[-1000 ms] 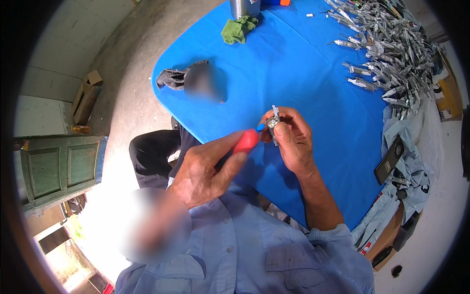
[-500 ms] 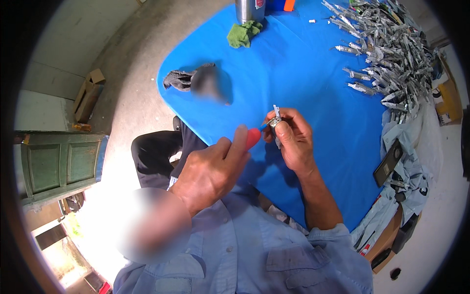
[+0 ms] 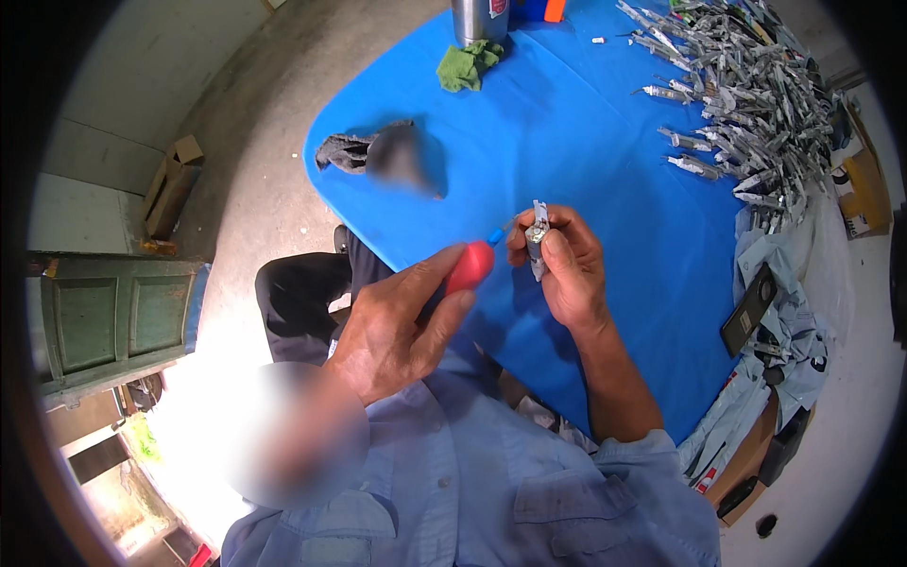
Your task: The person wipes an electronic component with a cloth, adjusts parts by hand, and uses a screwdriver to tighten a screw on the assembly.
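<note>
My left hand point(image 3: 392, 331) is closed around the red bulbous handle of a screwdriver point(image 3: 470, 266). Its blue shaft points up and right, and the thin tip is close to my right fingers; whether it touches anything is hard to tell. Between the thumb and fingers of my right hand point(image 3: 574, 279) is a small silver metal cylinder point(image 3: 536, 236) with pale wrapping sticking out above and below. Part of the cylinder is hidden by the thumb. Both hands are over the near part of the blue-covered table point(image 3: 605, 161).
A large heap of similar wrapped cylinders point(image 3: 746, 104) covers the far right. A green cloth point(image 3: 470, 66) lies by a steel cup point(image 3: 480, 21); a dark grey cloth point(image 3: 348, 151) is at the left edge. A black phone-like object point(image 3: 748, 310) rests on wrappers point(image 3: 779, 326) at right.
The screwdriver has drawn back slightly from the cylinder, and my left fingers have shifted on its handle. In my right hand the cylinder has turned, showing more of its side.
</note>
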Motion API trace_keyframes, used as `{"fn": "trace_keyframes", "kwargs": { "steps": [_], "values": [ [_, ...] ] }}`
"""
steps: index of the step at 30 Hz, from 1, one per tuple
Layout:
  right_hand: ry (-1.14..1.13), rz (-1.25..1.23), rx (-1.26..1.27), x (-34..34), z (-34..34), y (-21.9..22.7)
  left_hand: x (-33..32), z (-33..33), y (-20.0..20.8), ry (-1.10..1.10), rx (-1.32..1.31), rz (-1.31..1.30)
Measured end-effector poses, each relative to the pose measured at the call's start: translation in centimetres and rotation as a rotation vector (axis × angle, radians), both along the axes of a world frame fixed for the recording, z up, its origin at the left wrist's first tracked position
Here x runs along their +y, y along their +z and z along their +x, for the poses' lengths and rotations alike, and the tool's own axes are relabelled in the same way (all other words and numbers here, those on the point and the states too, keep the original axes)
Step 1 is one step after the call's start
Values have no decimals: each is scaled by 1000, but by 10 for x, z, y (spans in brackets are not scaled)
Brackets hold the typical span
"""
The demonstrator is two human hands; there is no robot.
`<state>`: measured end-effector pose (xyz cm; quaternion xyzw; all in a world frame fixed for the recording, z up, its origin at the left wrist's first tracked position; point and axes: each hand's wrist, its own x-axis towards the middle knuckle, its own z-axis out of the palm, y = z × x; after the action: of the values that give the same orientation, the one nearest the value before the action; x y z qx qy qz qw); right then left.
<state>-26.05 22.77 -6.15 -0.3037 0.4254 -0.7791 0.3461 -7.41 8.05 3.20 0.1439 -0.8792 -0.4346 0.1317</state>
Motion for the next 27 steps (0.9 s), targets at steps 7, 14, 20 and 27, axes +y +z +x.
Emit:
{"fn": "trace_keyframes", "kwargs": {
  "steps": [7,14,20,27],
  "values": [
    [4,22,-34,1,1,2,3,-3,3,-18,-51,77],
    [-5,33,-30,0,2,1,1,-4,2,-59,-54,38],
    [-4,54,2,-1,2,-1,-1,-3,13,-13,-104,76],
    [47,61,28,1,-2,1,-2,6,16,39,-101,51]
  ]
}}
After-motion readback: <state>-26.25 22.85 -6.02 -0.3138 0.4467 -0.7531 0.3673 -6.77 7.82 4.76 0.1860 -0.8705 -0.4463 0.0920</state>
